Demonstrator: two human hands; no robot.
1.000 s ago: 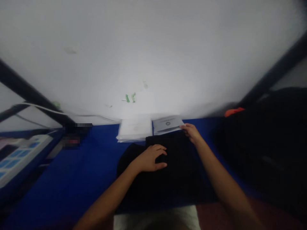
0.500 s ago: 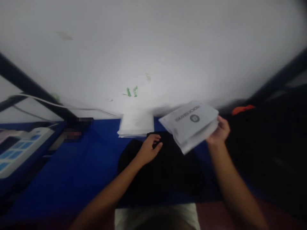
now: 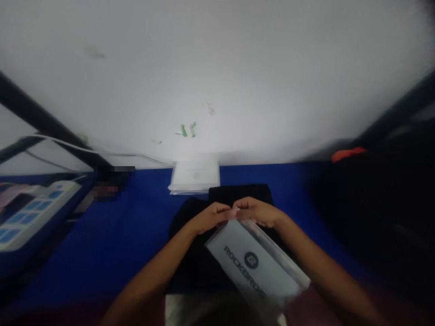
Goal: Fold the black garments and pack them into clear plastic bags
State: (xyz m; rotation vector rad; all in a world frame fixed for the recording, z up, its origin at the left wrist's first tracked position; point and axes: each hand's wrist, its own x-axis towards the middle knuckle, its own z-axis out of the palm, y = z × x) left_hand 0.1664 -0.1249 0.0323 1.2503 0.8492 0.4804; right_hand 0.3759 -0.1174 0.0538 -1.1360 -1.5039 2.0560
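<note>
A translucent plastic packaging bag (image 3: 243,258) printed with a round logo and "ROCKBROS" hangs slanted down toward my body. Its upper corner is pinched between my left hand (image 3: 212,216) and my right hand (image 3: 260,212), whose fingertips meet there. Both hands are closed on the bag. Dark folded cloth (image 3: 239,192) lies on the blue table beneath them, partly covered by the hands and the bag. Just beyond the cloth, against the wall, sits a stack of similar pale bags (image 3: 195,176).
The blue table (image 3: 136,226) meets a white wall (image 3: 238,81). A white cable (image 3: 102,153) runs along the wall. At the left stands a device with blue keys (image 3: 30,213). A dark mass (image 3: 380,217) with an orange piece (image 3: 348,154) fills the right side.
My right hand has brought the bag from the right to the middle, turning it so the print now faces me. My left hand has closed on its corner.
</note>
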